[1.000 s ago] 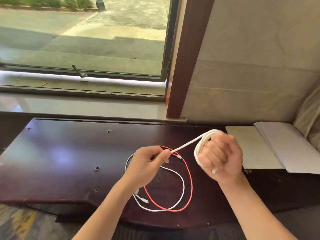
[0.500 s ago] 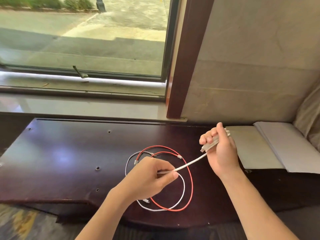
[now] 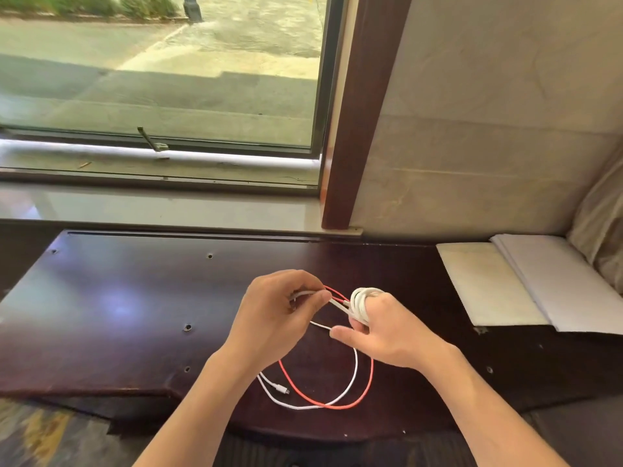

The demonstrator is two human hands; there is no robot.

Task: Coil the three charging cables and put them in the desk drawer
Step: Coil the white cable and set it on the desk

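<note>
- Dark glossy wood makes up the counter [image 3: 111,298] before me, set under a wide window [image 3: 161,72] with a pale wall [image 3: 488,129] to its right.
- My right hand [image 3: 387,332] has the thick white cable [image 3: 362,303] wound in several loops round its fingers [image 3: 372,306], which curl to keep the coil on; the thumb sticks out toward the left, free of the coil.
- My left hand [image 3: 276,318] pinches the loose end of that same cable between thumb and fingers [image 3: 320,298], just beside the coil, the short stretch between the two hands drawn nearly straight.
- Both hands are raised a little above the counter, close together.
- Under them the red cable [image 3: 371,375] lies in an open loop on the counter, and the thin white cable [image 3: 352,375] lies in a looser loop crossing it, its plug end resting near my left wrist.
- White sheets [image 3: 526,281] lie stacked at the far right of the counter, well apart from the cables.
- I cannot see a drawer from this angle.
</note>
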